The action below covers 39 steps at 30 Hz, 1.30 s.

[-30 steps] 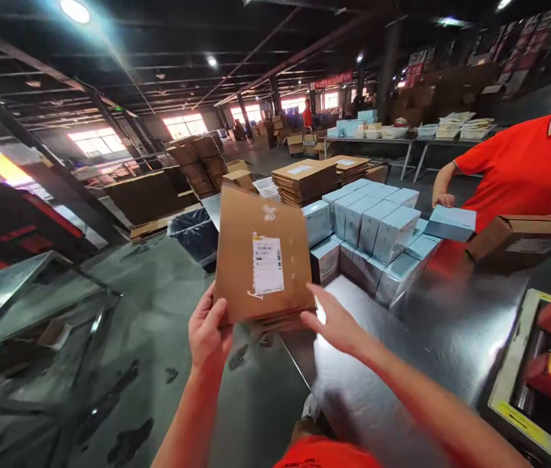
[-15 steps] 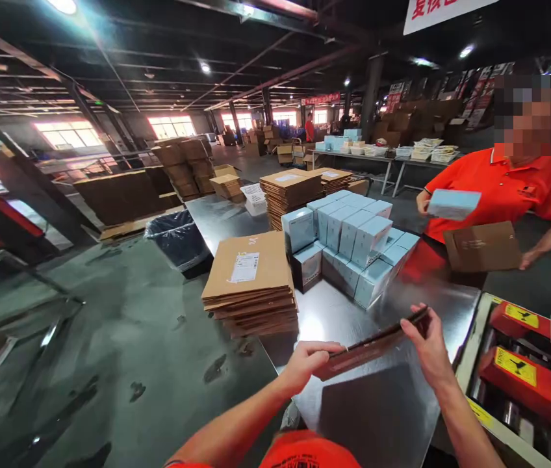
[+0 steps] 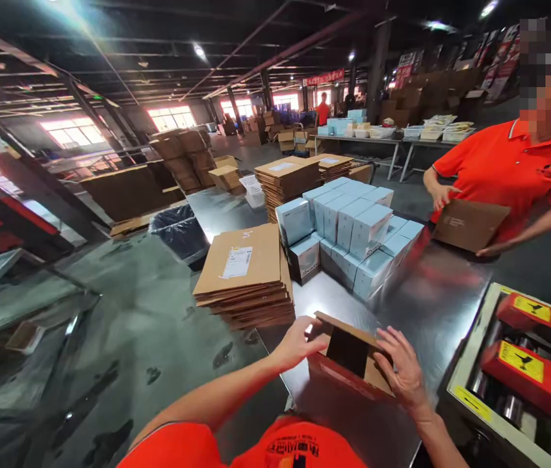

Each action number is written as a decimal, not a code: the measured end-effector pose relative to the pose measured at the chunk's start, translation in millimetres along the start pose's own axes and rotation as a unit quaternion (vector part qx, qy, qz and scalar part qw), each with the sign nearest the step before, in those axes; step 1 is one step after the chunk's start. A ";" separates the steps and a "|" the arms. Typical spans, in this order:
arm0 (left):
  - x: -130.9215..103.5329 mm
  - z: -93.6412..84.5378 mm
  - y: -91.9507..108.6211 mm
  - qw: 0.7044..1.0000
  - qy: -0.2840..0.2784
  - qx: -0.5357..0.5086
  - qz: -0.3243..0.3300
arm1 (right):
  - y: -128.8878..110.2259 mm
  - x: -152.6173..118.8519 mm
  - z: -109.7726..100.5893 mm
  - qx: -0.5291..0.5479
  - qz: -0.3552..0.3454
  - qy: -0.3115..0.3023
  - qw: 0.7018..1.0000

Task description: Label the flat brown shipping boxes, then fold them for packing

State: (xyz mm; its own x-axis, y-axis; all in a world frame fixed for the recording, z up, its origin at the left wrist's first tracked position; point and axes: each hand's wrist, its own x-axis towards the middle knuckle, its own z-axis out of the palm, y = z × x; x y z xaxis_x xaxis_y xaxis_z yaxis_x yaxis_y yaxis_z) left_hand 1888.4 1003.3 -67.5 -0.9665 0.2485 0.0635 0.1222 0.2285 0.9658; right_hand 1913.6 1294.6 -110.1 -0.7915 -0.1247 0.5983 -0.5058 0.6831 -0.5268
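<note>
An unfolded cardboard box (image 3: 341,380) stands over the near part of the metal table, its top open and dark inside. My left hand (image 3: 299,344) grips its left end, thumb over the rim. At the right end, my right hand (image 3: 402,367) holds the side, with the fingers fairly straight against the flap. Beyond the box sits a stacked group of light blue product boxes (image 3: 348,214). A pile of flattened cartons (image 3: 236,286) with a white label on top lies to the left of them.
A roller conveyor (image 3: 519,377) with red guards runs along the right. Across the table a co-worker in an orange shirt (image 3: 514,169) holds another carton (image 3: 470,224). More flat cartons (image 3: 288,175) and a white basket (image 3: 253,192) are farther back. A lined bin (image 3: 178,234) stands left.
The flattened carton between my hands has opened into a box shape. My hands have come closer together. The co-worker's blue box is no longer visible in their hand.
</note>
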 end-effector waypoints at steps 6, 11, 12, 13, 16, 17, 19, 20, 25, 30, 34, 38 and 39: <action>26.0 13.2 -22.5 0.974 0.010 -0.095 -0.206 | 20.1 -25.8 -11.0 0.217 0.212 -0.015 0.953; -30.6 8.8 -48.8 0.975 -0.034 -0.146 -0.162 | 43.7 1.3 32.3 0.153 0.343 -0.130 0.917; -40.4 6.2 -54.6 0.978 -0.029 -0.153 -0.142 | 46.4 10.8 37.4 0.146 0.342 -0.160 0.914; -46.6 3.0 -60.6 0.980 -0.028 -0.158 -0.117 | 48.0 21.6 37.7 0.144 0.342 -0.180 0.911; -42.8 -9.8 -78.2 0.994 -0.039 -0.098 -0.034 | 42.8 55.3 10.8 0.116 0.309 -0.177 0.927; -35.1 -14.3 -82.4 0.997 -0.041 -0.062 -0.012 | 35.8 63.2 -3.0 0.094 0.270 -0.171 0.943; -14.3 -21.5 -85.7 0.999 -0.028 -0.023 -0.002 | 11.8 68.0 -25.3 0.033 0.144 -0.197 0.969; -2.8 -23.3 -84.1 0.999 -0.010 -0.036 -0.016 | -4.2 64.7 -30.6 0.001 0.070 -0.236 0.969; 43.9 -16.9 -54.7 0.987 0.020 -0.145 -0.062 | -73.4 52.1 -9.5 -0.061 -0.085 -0.437 0.894; 58.2 -3.9 -40.2 0.992 0.000 -0.126 -0.021 | -77.3 179.3 39.1 -0.042 -0.081 -0.358 0.929; 51.6 1.5 -35.0 0.988 0.036 -0.135 -0.067 | -77.5 336.1 124.0 -0.134 -0.199 -0.256 0.936; 46.8 4.8 -25.4 0.986 0.089 -0.086 -0.114 | -101.2 442.7 205.7 -0.292 -0.242 -0.237 0.894; 47.8 6.3 -24.5 0.987 0.085 -0.067 -0.117 | -108.2 456.8 218.8 -0.333 -0.247 -0.254 0.874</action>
State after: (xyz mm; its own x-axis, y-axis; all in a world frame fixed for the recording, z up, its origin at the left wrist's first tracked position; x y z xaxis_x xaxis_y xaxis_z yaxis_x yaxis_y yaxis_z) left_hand 1840.6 1015.5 -89.7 -0.9899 0.0393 -0.1359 -0.1297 0.1315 0.9828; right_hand 1531.7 1006.3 88.1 -0.6687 -0.7105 0.2193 -0.6508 0.7019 0.2897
